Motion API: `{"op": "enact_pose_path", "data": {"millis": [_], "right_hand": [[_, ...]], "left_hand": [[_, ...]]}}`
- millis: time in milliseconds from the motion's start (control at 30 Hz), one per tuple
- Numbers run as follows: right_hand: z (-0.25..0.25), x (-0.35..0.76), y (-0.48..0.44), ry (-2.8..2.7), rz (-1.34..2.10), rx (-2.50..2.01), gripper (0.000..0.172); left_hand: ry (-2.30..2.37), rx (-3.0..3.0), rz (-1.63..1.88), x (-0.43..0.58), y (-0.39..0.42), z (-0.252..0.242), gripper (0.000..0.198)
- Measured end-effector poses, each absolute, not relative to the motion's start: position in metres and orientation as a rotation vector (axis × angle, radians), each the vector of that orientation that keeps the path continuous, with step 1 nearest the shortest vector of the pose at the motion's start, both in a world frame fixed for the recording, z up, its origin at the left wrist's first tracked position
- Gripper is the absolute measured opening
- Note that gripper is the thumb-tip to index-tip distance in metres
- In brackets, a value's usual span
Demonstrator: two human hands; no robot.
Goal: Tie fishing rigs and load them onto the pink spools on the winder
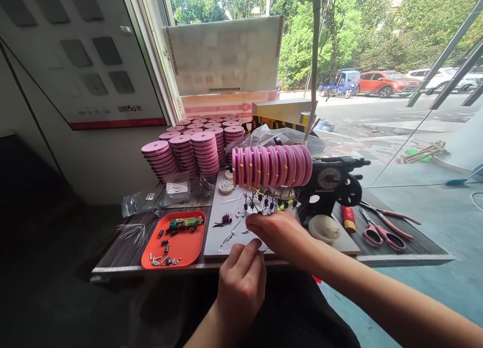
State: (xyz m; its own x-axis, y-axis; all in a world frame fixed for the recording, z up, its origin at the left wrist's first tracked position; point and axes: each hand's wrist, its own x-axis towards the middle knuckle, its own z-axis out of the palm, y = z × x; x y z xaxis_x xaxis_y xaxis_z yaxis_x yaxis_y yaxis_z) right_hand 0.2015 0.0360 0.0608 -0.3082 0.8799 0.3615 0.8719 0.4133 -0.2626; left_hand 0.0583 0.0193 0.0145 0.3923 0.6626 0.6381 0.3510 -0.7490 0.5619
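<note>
the row of pink spools [271, 165] sits sideways on the shaft of a black winding machine [332, 184]; roughly twelve spools can be counted in it, pressed face to face. just below the row, small black floats or clips [260, 203] hang on thin lines, about eight, too small to count surely. the right hand [277, 230] reaches in under the row, fingers narrowed together at the hanging pieces; whether it pinches a line cannot be told. the left hand [241, 282] sits nearer the body, below the row, fingers curled narrow with the fingertips close together, nothing clearly seen in it. left of the row stand stacks of pink spools [188, 154], about ten stacks in view. lower left of the row lies one orange tray [190, 247] holding small tackle bits and a green piece. between tray and stacks lie two clear plastic bags [158, 194]. right of the winding machine lie two pairs of scissors [381, 230], one red cylinder [349, 219] and one cream round lid [324, 228]. a grey mat [222, 235] lies under the row
</note>
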Motion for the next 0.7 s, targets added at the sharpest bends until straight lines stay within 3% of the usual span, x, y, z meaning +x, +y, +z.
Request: {"op": "enact_pose_path", "data": {"millis": [167,333,700], "right_hand": [[0.057,0.212,0.014,-2.087,-0.023,-1.292,0.019],[0.036,0.238,-0.034,-2.121,-0.372,-1.048,0.020],[0.017,0.236,-0.036,-2.297,-0.643,-0.944,0.015]], "left_hand": [[0.912,1.543,0.967,0.066,0.017,0.028,0.013],[0.817,0.631,0.614,0.079,0.014,0.029,0.005],[0.805,0.379,0.603,0.086,0.012,0.029,0.011]]}}
